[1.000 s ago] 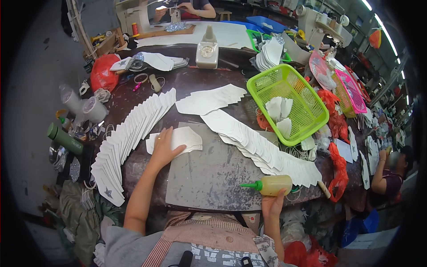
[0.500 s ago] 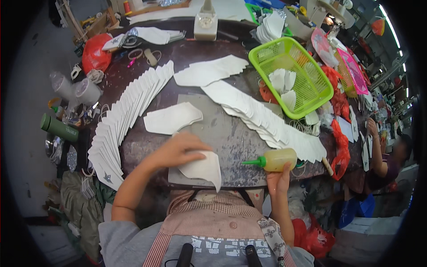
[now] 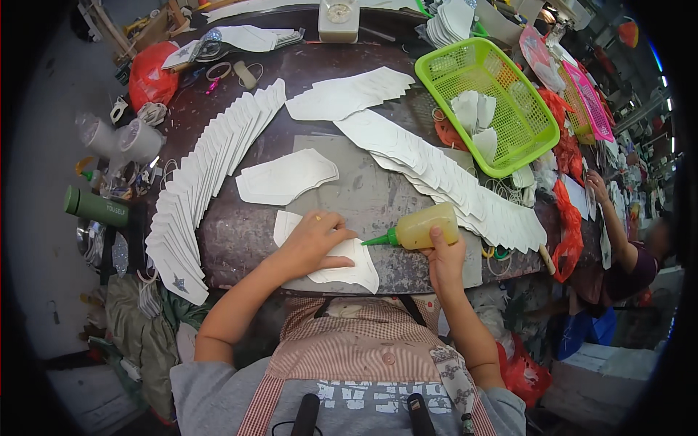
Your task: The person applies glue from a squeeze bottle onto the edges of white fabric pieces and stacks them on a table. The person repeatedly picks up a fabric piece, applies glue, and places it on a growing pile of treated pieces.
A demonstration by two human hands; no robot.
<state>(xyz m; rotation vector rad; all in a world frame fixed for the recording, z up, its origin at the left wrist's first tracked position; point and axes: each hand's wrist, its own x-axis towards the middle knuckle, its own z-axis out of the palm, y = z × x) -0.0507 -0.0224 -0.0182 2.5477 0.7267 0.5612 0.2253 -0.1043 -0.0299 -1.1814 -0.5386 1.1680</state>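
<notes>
On the grey board (image 3: 407, 270) in front of me lies a white cut piece (image 3: 367, 275) with a curved edge. My left hand (image 3: 318, 243) rests on it and holds it down, thumb and fingers apart. A squeeze bottle (image 3: 425, 227) of yellowish liquid with a green nozzle is in my right hand (image 3: 446, 263), lying nearly level. Its nozzle tip is at the piece's right edge; whether it touches cannot be made out. Just beyond my left hand is a small white stack (image 3: 287, 176) of similar pieces.
Fanned rows of white pieces lie on the left (image 3: 211, 167) and right (image 3: 443, 189). A green basket (image 3: 547, 154) holding some pieces stands at the far right. A green flask (image 3: 96, 206) is at the left edge. Another person's arm (image 3: 611, 218) shows at right.
The squeeze bottle has moved left and up, bringing its nozzle to the white piece. That piece now lies flatter and more squarely under my left hand. The whole view has shifted slightly.
</notes>
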